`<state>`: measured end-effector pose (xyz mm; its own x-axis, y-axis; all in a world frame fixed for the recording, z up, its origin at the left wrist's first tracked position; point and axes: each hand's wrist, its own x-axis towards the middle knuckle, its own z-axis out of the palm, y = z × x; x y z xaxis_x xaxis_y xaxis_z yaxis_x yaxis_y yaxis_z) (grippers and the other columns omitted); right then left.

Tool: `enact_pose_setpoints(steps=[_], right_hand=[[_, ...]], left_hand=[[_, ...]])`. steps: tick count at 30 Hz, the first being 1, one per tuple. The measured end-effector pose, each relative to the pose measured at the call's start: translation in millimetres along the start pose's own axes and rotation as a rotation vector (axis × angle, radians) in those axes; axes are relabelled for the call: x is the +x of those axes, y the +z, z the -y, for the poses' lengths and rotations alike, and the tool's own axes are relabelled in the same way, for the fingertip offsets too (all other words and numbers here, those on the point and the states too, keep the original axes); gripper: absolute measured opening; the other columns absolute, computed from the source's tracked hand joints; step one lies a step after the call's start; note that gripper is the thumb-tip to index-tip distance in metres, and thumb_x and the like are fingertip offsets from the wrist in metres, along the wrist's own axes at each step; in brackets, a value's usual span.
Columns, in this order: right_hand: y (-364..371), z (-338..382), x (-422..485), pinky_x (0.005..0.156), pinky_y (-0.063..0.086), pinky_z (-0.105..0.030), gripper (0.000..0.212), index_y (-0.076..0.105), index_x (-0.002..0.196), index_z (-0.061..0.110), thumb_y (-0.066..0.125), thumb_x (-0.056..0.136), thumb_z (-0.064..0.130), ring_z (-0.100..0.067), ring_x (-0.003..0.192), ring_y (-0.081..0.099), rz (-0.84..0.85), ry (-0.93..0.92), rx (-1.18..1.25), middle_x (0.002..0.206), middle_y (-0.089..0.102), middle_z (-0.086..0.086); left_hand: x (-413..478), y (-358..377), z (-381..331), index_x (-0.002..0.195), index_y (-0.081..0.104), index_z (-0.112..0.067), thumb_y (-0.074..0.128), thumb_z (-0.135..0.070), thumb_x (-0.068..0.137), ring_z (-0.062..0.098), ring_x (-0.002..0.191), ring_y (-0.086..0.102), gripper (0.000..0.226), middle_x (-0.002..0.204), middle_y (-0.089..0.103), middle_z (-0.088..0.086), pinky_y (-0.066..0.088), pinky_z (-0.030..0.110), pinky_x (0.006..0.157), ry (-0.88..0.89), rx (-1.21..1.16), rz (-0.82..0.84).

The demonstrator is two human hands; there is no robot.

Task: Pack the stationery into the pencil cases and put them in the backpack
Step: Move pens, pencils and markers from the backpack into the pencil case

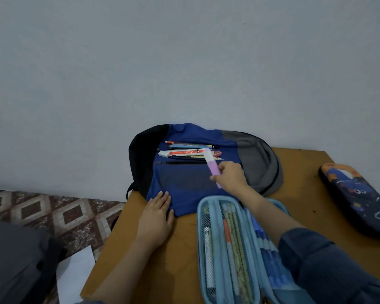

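Note:
A blue, black and grey backpack (184,183) lies flat on the wooden table (298,172). Several pens, pencils and a white eraser box (180,152) lie loose on top of it. My right hand (232,175) grips a pink and white highlighter (212,166) just above the backpack, its white end over the loose stationery. My left hand (157,217) rests flat with straight fingers on the backpack's near edge. An open light-blue pencil case (228,249) lies in front of me, with pens and pencils under its mesh. A closed dark patterned pencil case (358,198) sits at the right.
The table stands against a plain grey wall (184,62). To the left the floor has patterned brown tiles (53,211), with a dark bag (18,260) and a white sheet of paper (75,275) lying on it. Bare wood shows between the two pencil cases.

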<state>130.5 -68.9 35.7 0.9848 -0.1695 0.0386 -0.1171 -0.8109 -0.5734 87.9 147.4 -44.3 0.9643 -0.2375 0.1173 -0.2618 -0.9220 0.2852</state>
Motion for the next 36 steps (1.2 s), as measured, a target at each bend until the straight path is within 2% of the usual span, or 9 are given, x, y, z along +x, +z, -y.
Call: enact_pose_setpoints(steps=[4, 10, 15, 18, 20, 24, 30, 34, 36], right_hand=[[-31.1, -18.9, -19.9, 0.042, 0.038, -0.020, 0.024, 0.055, 0.070, 0.002, 0.075, 0.077, 0.012, -0.009, 0.045, 0.046, -0.012, 0.086, 0.368, 0.059, 0.050, -0.007], [-62.1, -60.4, -71.0, 0.036, 0.030, -0.015, 0.022, 0.057, 0.070, -0.001, 0.066, 0.086, 0.011, -0.003, 0.030, 0.035, 0.061, 0.167, 0.410, 0.050, 0.041, -0.010], [-74.8, -95.4, -98.8, 0.053, 0.024, -0.028, 0.043, 0.045, 0.051, 0.002, 0.056, 0.092, 0.006, -0.016, 0.049, 0.028, 0.075, 0.253, 0.270, 0.050, 0.033, -0.006], [-72.6, -110.6, -116.6, 0.058, 0.023, -0.027, 0.045, 0.037, 0.050, 0.009, 0.060, 0.089, 0.006, -0.017, 0.057, 0.033, 0.094, 0.300, 0.179, 0.054, 0.032, -0.004], [-72.6, -118.6, -124.9, 0.063, 0.027, -0.025, 0.044, 0.035, 0.053, 0.015, 0.064, 0.086, 0.009, -0.018, 0.070, 0.041, 0.083, 0.293, 0.117, 0.062, 0.039, -0.007], [-74.3, -120.3, -139.7, 0.062, 0.037, -0.027, 0.042, 0.038, 0.056, 0.013, 0.066, 0.086, 0.020, -0.018, 0.074, 0.048, 0.139, 0.338, -0.085, 0.059, 0.042, -0.001], [-67.8, -121.1, -148.0, 0.039, 0.032, -0.016, 0.044, 0.036, 0.056, 0.014, 0.070, 0.083, 0.022, -0.007, 0.048, 0.039, 0.081, 0.373, -0.111, 0.056, 0.043, 0.000], [-69.1, -125.5, -149.0, 0.041, 0.040, -0.019, 0.039, 0.046, 0.056, 0.010, 0.076, 0.078, 0.024, -0.010, 0.048, 0.049, 0.058, 0.446, -0.047, 0.057, 0.052, -0.003], [-72.0, -125.5, -149.1, 0.044, 0.041, -0.020, 0.041, 0.045, 0.054, 0.010, 0.077, 0.077, 0.024, -0.013, 0.051, 0.052, 0.044, 0.450, -0.060, 0.054, 0.051, -0.003]], left_hand=[[7.9, -24.9, -22.6, 0.145, 0.029, -0.011, 0.035, -0.033, 0.100, 0.017, 0.143, 0.017, 0.051, 0.154, 0.026, 0.001, 0.012, 0.032, 0.118, -0.046, -0.037, 0.101], [-30.5, -32.7, -106.9, 0.147, 0.025, -0.019, 0.037, -0.040, 0.098, 0.017, 0.144, 0.011, 0.054, 0.158, 0.008, -0.003, 0.015, 0.036, 0.117, 0.162, -0.188, 0.157], [-61.9, -4.6, -136.3, 0.150, 0.009, -0.029, 0.020, -0.058, 0.095, 0.012, 0.144, -0.010, 0.063, 0.158, -0.007, -0.006, -0.003, 0.034, 0.119, 0.281, -0.070, 0.256], [-73.7, 14.1, -127.5, 0.149, 0.003, -0.034, -0.020, -0.084, 0.060, 0.001, 0.134, -0.025, 0.104, 0.157, -0.013, -0.009, -0.016, 0.030, 0.113, 0.328, -0.032, 0.223], [-74.2, 17.3, -125.2, 0.149, 0.003, -0.036, -0.033, -0.083, 0.047, -0.001, 0.132, -0.025, 0.118, 0.156, -0.013, -0.011, -0.017, 0.028, 0.111, 0.314, -0.044, 0.203], [-76.4, 14.1, -126.6, 0.148, 0.007, -0.036, -0.033, -0.083, 0.046, -0.002, 0.133, -0.022, 0.119, 0.157, -0.008, -0.012, -0.015, 0.028, 0.112, 0.304, -0.055, 0.182], [-75.6, 14.9, -126.9, 0.147, 0.011, -0.037, -0.030, -0.084, 0.048, -0.001, 0.137, -0.015, 0.117, 0.157, -0.003, -0.013, -0.013, 0.027, 0.113, 0.286, -0.072, 0.172], [-75.8, 15.2, -126.0, 0.147, 0.011, -0.037, -0.029, -0.085, 0.048, 0.003, 0.141, -0.012, 0.117, 0.157, -0.003, -0.013, -0.012, 0.027, 0.113, 0.289, -0.052, 0.164], [-76.4, 14.2, -126.7, 0.147, 0.013, -0.037, -0.017, -0.088, 0.054, 0.004, 0.142, -0.011, 0.110, 0.157, -0.002, -0.013, -0.013, 0.027, 0.113, 0.288, -0.056, 0.166]])
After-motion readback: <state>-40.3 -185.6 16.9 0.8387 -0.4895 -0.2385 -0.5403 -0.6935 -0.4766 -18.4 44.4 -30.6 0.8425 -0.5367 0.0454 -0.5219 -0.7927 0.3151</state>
